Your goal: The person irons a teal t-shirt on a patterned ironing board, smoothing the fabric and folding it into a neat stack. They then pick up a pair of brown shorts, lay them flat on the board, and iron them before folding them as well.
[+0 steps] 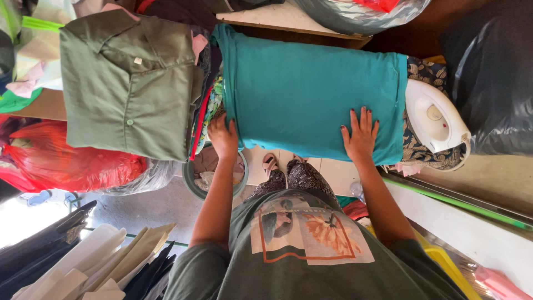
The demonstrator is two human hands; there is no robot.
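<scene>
Left of frame, a folded olive shirt (130, 83) tops a pile; at centre my left hand (224, 136) grips the teal cloth's (311, 91) edge, my right hand (361, 135) lies flat, open on it; white iron (436, 122) right

Both your bare arms reach forward. Your left hand (223, 135) is loosely curled, fingers bent and knuckles up. Your right hand (361, 135) lies flat, palm down, fingers spread.
</scene>
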